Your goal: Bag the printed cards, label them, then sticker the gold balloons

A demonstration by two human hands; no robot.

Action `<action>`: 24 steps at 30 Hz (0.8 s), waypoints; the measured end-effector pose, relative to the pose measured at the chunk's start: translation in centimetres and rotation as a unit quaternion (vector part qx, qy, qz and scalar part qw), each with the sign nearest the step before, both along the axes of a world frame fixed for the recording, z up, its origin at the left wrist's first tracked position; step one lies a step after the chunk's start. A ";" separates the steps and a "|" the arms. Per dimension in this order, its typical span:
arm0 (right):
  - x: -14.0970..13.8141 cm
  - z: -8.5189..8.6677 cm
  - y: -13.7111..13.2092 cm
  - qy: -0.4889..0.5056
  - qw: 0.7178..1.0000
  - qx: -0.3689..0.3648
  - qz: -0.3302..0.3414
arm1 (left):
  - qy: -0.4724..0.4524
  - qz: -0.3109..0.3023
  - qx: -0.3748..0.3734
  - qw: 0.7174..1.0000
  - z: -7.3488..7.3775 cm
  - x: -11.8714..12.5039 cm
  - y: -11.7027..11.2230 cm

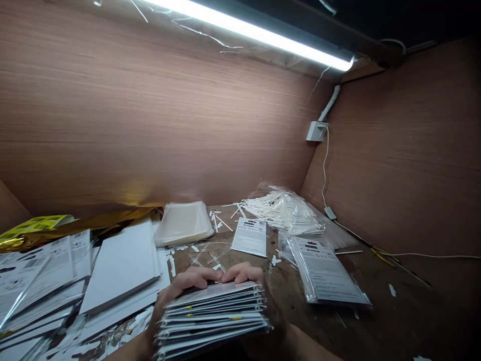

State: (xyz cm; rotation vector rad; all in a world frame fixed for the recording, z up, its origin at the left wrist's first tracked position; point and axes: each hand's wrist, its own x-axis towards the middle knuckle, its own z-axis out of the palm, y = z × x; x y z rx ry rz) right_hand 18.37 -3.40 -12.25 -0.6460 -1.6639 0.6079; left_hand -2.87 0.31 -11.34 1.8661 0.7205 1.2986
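Note:
Both of my hands hold a thick stack of flat packets in clear plastic sleeves (212,318), with white printed cards inside and punched holes along one edge. My left hand (175,293) grips the stack's left side, its fingers curled over the top. My right hand (274,313) grips the right side, its fingertips over the far edge. Just left of the stack lies a white flat board (120,265). A looser pile of similar sleeved packets (37,283) spreads over the left side of the bench.
A sleeved packet (323,271) and a printed card (250,236) lie on the scarred wooden bench (338,296). Behind them are a bag of white sticks (281,210), clear bags (183,224) and gold foil (71,225). Wood-panel walls, a strip light (255,32) and a cable (323,170) enclose the bench.

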 end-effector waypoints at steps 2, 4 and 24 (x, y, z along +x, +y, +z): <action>0.0 0.3 -0.1 -0.008 1.000 0.028 0.001 | 0.010 0.010 -0.005 1.000 0.4 0.0 -0.1; 0.1 0.5 -0.1 -0.012 0.999 0.044 -0.003 | 0.019 0.018 -0.018 0.999 0.7 0.2 -0.2; -0.2 0.5 -1.1 -0.012 1.000 0.006 -0.005 | -0.026 -0.061 0.146 0.987 -1.0 0.5 0.2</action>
